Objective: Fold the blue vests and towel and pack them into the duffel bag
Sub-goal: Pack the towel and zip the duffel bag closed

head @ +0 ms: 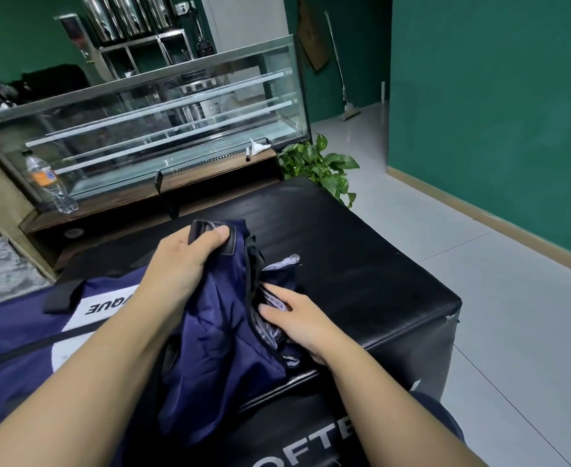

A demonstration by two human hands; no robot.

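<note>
Packing is under way. The left hand (189,257) has its grip closed round the handle (206,227) of the bag (210,332), lifting the opening. The right hand (297,318), fingers straight, presses the cloth (272,326) into the bag on the black worktop (361,264). Next, I judge, it must be pushed fully in.
</note>
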